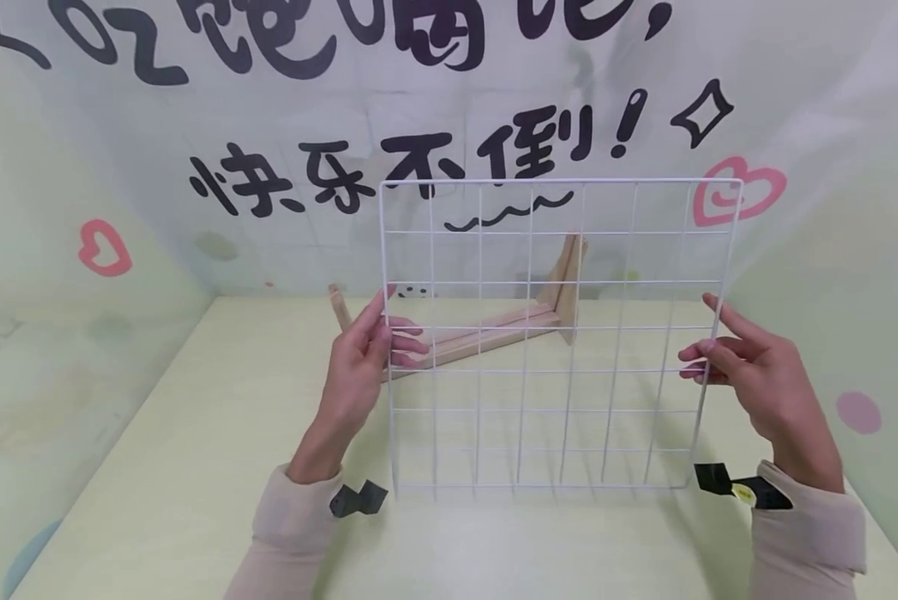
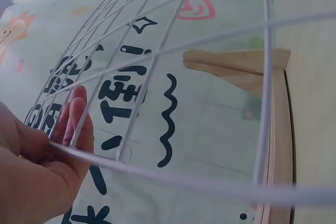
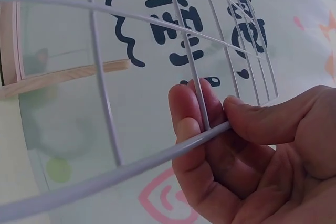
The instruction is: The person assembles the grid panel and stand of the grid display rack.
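Note:
A white wire grid panel (image 1: 523,371) stands upright between both hands in the head view. My left hand (image 1: 358,354) grips its left side bar, with thumb and fingers round the wire, as the left wrist view confirms. On the opposite side bar, my right hand (image 1: 764,375) pinches the wire between thumb and curled fingers; its index finger reaches up along the bar. Behind the grid lies a wooden frame (image 1: 486,337) with a raised end piece (image 1: 569,287), partly covered by the wires and my left hand. Whether the panel's lower edge touches the table cannot be told.
The pale table (image 1: 193,467) runs back to a printed backdrop (image 1: 268,242) with black lettering and pink hearts. Similar sheeting rises along both sides. At the wooden frame's left end a short wooden piece (image 1: 339,308) sticks up.

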`<state>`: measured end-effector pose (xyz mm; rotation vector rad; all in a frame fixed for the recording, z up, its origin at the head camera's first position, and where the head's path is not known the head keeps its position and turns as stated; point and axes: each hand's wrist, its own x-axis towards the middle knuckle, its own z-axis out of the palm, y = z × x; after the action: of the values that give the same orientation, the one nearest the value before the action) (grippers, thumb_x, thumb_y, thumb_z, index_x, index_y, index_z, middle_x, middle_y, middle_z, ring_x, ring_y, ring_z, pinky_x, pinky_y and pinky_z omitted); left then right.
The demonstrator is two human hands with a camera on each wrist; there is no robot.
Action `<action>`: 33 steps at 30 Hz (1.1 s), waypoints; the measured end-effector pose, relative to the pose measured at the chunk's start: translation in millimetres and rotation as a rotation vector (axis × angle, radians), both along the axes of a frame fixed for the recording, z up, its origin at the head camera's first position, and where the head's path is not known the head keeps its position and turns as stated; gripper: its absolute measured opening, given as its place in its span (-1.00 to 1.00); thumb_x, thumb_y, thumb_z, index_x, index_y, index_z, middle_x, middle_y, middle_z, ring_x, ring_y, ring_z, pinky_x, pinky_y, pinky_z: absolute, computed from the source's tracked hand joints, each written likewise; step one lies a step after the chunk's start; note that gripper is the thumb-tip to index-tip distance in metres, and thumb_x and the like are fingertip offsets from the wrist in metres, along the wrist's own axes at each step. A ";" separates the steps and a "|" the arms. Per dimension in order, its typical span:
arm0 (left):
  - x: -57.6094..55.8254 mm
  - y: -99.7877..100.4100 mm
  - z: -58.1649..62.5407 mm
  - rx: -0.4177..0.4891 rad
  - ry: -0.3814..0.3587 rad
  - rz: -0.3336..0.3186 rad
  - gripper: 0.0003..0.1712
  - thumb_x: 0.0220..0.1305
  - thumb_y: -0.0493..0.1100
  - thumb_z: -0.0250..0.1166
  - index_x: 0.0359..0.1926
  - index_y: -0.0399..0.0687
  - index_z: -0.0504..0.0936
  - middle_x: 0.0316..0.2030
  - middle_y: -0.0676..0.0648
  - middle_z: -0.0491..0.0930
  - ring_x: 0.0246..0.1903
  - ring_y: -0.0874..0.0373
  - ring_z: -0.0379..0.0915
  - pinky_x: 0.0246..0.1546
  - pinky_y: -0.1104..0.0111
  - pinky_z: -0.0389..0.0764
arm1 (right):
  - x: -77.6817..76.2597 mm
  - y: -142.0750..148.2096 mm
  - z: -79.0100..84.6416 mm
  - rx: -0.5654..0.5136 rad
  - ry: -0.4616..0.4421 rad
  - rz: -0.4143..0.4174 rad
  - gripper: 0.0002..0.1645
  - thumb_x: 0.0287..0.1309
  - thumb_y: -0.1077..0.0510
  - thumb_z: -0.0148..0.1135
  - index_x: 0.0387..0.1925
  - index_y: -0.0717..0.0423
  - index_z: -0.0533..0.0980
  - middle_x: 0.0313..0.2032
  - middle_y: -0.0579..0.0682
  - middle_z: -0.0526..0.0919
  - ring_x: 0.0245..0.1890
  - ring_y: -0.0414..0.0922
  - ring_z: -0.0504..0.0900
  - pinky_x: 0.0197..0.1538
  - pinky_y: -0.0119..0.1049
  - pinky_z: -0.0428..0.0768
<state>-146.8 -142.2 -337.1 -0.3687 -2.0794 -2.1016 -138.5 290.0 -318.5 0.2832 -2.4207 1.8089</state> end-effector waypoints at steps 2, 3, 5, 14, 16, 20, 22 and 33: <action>0.3 2.1 0.1 0.043 -0.019 0.013 -0.43 0.56 -0.33 -0.13 0.50 0.02 0.20 -0.10 -0.17 0.60 -0.22 0.18 0.70 -0.13 0.26 0.72 | 0.2 -4.3 -0.2 -0.080 0.002 0.012 -0.25 0.36 0.38 0.10 0.49 -0.08 0.17 -0.40 -0.16 0.77 -0.45 -0.23 0.77 -0.30 -0.46 0.70; 0.7 2.9 0.1 0.062 -0.031 0.021 -0.46 0.57 -0.30 -0.14 0.49 -0.01 0.22 -0.12 -0.13 0.60 -0.21 0.17 0.70 -0.13 0.28 0.72 | 0.1 -6.4 -0.4 -0.121 0.002 0.020 -0.25 0.36 0.38 0.10 0.49 -0.06 0.18 -0.39 -0.14 0.77 -0.45 -0.21 0.77 -0.30 -0.45 0.70; 1.4 4.4 0.2 0.090 -0.052 0.035 -0.51 0.58 -0.25 -0.17 0.45 -0.08 0.27 -0.14 -0.08 0.62 -0.20 0.16 0.69 -0.13 0.31 0.72 | -0.4 -10.6 -0.3 -0.175 0.003 0.023 -0.25 0.35 0.39 0.12 0.48 -0.04 0.20 -0.39 -0.12 0.77 -0.46 -0.19 0.77 -0.30 -0.42 0.71; -4.8 11.0 11.9 0.163 -0.052 0.043 -0.60 0.61 -0.13 -0.20 0.20 -0.30 0.38 -0.23 -0.03 0.68 -0.23 0.13 0.70 -0.12 0.27 0.72 | -0.8 -18.7 10.0 -0.272 0.090 -0.038 -0.29 0.31 0.41 0.15 0.43 0.00 0.28 -0.25 -0.16 0.77 -0.44 -0.22 0.77 -0.30 -0.42 0.70; -7.0 9.8 14.4 0.180 -0.036 0.062 -0.58 0.61 -0.08 -0.17 0.16 -0.31 0.40 -0.28 0.02 0.70 -0.27 0.14 0.70 -0.15 0.29 0.72 | -1.7 -23.1 11.2 -0.285 0.115 -0.040 -0.30 0.31 0.42 0.14 0.42 0.01 0.29 -0.12 -0.19 0.74 -0.43 -0.23 0.77 -0.30 -0.43 0.70; -8.7 5.9 15.2 0.211 -0.026 0.081 -0.58 0.60 -0.03 -0.13 0.07 -0.29 0.46 -0.35 0.06 0.72 -0.32 0.14 0.71 -0.24 0.32 0.73 | -4.3 -31.3 12.4 -0.300 0.160 -0.052 -0.30 0.30 0.44 0.13 0.41 0.03 0.29 0.02 -0.21 0.68 -0.39 -0.26 0.77 -0.29 -0.43 0.70; -8.1 4.8 13.5 0.211 -0.031 0.076 -0.63 0.60 -0.04 -0.13 0.01 -0.23 0.47 -0.35 0.06 0.71 -0.33 0.14 0.72 -0.30 0.34 0.73 | -4.5 -33.6 12.9 -0.264 0.167 -0.088 -0.31 0.31 0.42 0.14 0.41 0.00 0.31 -0.07 -0.22 0.72 -0.38 -0.28 0.76 -0.29 -0.44 0.70; -9.1 8.5 12.7 0.235 0.133 0.036 -0.64 0.59 -0.03 -0.16 -0.24 -0.09 0.47 -0.34 0.06 0.73 -0.43 0.15 0.74 -0.67 0.44 0.61 | -4.4 -37.5 14.3 -0.180 0.203 -0.186 -0.33 0.32 0.39 0.15 0.40 -0.06 0.35 -0.37 -0.22 0.77 -0.44 -0.30 0.76 -0.29 -0.50 0.67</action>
<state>-155.9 -133.7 -324.5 -0.4211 -1.7315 -2.2036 -142.9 252.5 -304.1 0.2058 -2.0606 1.8039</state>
